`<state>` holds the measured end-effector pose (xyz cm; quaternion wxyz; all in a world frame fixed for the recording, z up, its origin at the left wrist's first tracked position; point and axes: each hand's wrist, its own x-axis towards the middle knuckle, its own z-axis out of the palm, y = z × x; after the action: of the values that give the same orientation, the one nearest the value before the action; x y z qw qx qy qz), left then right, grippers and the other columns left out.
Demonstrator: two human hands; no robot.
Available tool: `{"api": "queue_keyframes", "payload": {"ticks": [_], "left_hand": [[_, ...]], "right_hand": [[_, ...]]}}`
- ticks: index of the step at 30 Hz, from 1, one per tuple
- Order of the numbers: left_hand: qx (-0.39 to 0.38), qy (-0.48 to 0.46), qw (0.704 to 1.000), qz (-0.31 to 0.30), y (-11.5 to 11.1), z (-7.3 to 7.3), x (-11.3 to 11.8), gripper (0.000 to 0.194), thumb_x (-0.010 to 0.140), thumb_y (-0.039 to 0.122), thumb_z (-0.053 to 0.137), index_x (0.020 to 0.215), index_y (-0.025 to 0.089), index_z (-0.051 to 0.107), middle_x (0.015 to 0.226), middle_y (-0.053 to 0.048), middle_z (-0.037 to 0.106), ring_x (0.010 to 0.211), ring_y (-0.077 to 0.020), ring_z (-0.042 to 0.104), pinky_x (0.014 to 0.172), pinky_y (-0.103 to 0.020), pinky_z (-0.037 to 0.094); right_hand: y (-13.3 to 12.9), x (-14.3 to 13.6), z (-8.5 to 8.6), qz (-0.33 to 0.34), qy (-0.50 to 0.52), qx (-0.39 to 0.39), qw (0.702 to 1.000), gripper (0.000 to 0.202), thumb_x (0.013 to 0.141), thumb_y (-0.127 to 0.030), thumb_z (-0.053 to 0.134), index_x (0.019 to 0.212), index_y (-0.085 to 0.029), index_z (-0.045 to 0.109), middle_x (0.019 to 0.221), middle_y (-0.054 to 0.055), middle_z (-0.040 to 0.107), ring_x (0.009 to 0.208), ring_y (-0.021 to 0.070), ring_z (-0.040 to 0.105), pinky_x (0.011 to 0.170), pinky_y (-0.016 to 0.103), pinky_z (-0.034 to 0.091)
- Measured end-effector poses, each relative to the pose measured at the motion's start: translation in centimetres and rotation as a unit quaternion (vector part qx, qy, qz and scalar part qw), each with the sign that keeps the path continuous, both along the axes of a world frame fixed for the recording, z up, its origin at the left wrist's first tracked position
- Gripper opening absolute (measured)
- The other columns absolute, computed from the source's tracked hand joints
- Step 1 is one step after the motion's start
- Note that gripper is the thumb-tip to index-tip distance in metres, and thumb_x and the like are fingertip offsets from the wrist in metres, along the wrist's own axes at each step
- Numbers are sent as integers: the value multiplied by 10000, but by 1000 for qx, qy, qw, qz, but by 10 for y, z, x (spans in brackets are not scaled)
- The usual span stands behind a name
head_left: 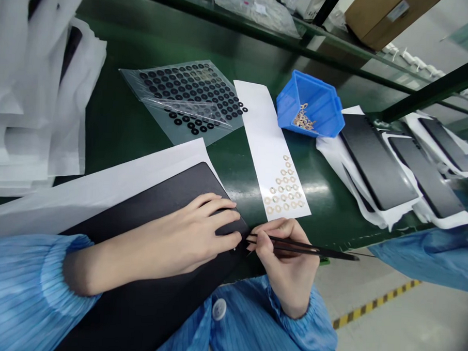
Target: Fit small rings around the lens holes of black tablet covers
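Black panel (147, 301) cut off below | left hand (203, 227) spread on it | right hand (290, 268) pinches tweezers (333, 253), tips indistinct

Panel (163, 201) smooth, matt black; tweezers (324, 251) dark with a faint sheen, material uncertain. Bench top (107, 134) glossy green, throwing back light; bin (328, 104) smooth blue plastic; film (159, 112) clear, shiny plastic; strip (261, 130) smooth white paper. Sleeve (23, 285) wrinkled cloth; box (380, 21) matt brown cardboard.
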<state>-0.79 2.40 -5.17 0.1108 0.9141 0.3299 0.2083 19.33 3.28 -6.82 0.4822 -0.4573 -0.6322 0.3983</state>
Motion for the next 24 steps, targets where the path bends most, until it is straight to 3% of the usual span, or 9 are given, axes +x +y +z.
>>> {"api": "queue_keyframes", "payload": {"ticks": [24], "left_hand": [[5,-5,1000,3,0,-2,-1,244,814,37,555,1030,135,611,1103,-118,605,1172,-312,491,999,-450,423]], "right_hand": [[5,1,7,46,13,-19,999,214,785,-64,625,666,-197,507,662,-38,617,538,97,621,470,183,525]]}}
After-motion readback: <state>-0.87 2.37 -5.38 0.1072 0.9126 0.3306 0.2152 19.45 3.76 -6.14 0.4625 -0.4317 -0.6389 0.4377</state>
